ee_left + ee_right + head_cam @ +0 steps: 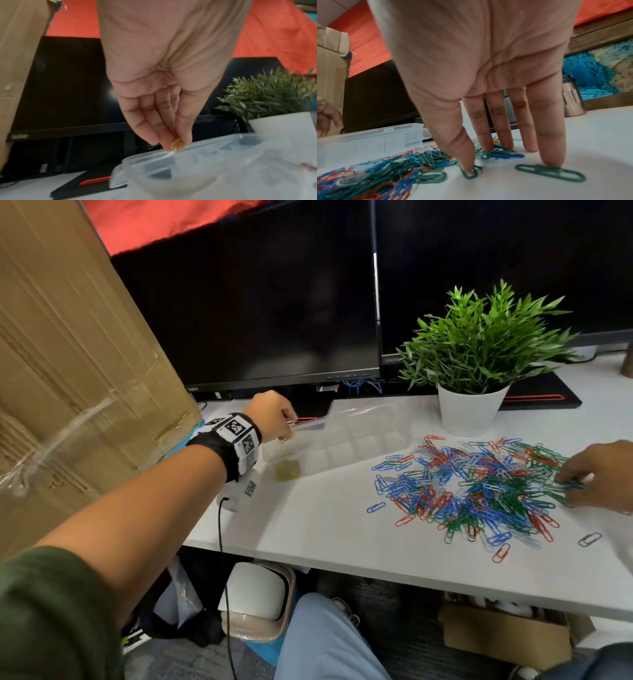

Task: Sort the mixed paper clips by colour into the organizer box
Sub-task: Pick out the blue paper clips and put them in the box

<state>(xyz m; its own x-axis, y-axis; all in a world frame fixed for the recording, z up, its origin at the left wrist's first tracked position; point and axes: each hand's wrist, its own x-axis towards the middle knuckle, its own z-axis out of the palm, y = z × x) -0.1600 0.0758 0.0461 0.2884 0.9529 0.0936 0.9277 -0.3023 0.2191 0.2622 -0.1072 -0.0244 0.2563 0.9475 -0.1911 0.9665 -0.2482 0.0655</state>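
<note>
My left hand (286, 434) hovers over the left end of the clear organizer box (346, 445) and pinches a yellow paper clip (177, 145) between thumb and fingertips. Below it, one compartment holds yellow clips (287, 469). A mixed pile of blue, red, green and white clips (479, 487) lies on the white desk to the right of the box. My right hand (565, 481) rests at the pile's right edge with straight fingers. Its thumb presses one green clip (471, 172) and its little finger presses another green clip (551, 172).
A potted plant (472, 412) stands just behind the pile. Two dark monitors (257, 313) fill the back. A large cardboard box (68, 371) stands at the left. Stray clips (589, 539) lie near the desk's front edge (376, 573).
</note>
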